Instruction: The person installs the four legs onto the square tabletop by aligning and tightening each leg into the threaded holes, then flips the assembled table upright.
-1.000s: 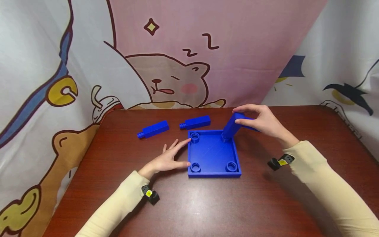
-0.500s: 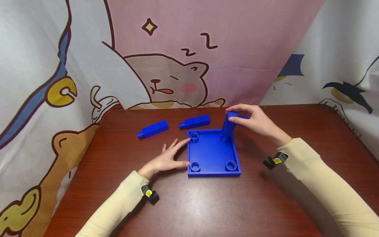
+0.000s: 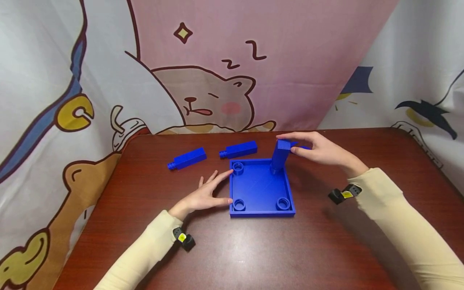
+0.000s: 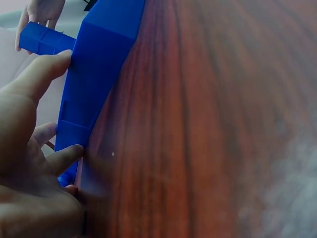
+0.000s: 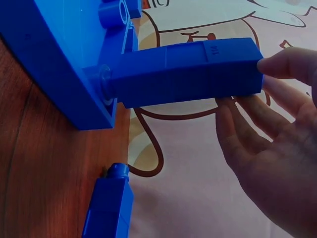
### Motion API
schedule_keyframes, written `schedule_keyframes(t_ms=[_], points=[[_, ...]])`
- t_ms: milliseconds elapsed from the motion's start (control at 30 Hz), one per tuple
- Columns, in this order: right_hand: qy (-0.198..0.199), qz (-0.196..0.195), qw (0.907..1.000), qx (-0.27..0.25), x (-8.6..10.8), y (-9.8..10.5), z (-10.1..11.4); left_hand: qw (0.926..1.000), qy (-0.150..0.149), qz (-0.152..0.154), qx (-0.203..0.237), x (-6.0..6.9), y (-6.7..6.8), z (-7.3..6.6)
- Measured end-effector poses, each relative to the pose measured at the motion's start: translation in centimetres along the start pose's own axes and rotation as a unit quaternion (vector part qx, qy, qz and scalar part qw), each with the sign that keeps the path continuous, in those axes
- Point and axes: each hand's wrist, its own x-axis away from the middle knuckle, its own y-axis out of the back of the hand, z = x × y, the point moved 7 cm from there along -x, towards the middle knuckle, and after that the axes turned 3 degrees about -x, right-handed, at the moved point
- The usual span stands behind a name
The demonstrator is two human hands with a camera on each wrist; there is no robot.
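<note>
In the head view, the blue leg [image 3: 280, 158] stands at the far right corner of the blue tray [image 3: 253, 187], its top pinched by the right hand [image 3: 324, 151]. The left wrist view shows the left hand [image 4: 20, 148] with fingers spread against the tray wall. In the right wrist view, the leg looks light, stiff, perhaps slippery, probably best held near its top by the flat sides.

One square tray [image 3: 255, 187], at centre, bears four round sockets [image 3: 239, 208]. Blue legs [image 3: 280, 155] number four: one upright, two lying at centre and left of centre, one partly hidden at centre right. Two hands [image 3: 201, 196], two sleeves [image 3: 141, 251], two wrist cameras [image 3: 184, 238]; one table [image 3: 235, 257].
</note>
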Motion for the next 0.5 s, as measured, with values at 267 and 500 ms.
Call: schedule_keyframes(t_ms=[267,500], points=[[0.013,-0.004,0.9998,0.013,-0.07,0.02,0.12,1.0,0.001,-0.001,0.006,-0.01,0.02,-0.02],[0.052,0.028,0.9982,0.007,-0.33,-0.83,0.67,1.0,-0.002,-0.005,0.006,0.01,0.01,0.08]])
